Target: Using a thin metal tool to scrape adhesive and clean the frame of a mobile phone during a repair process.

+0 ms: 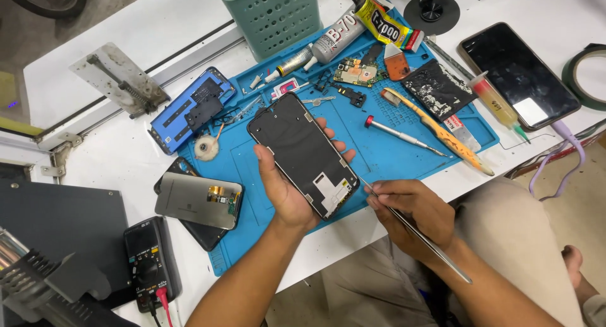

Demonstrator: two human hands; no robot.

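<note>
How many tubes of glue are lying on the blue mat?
2, both at the mat's top edge beside the green basket: a grey tube and a yellow-and-black tube. Others may be hidden in the basket.

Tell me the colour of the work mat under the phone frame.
Blue: the rubber work mat under the black phone frame shows best in the head view.

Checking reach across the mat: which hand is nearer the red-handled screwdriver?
Right. The right hand, holding tweezers, sits just below the red-handled screwdriver. The left hand, gripping the phone frame, is farther off, to its lower left.
</note>
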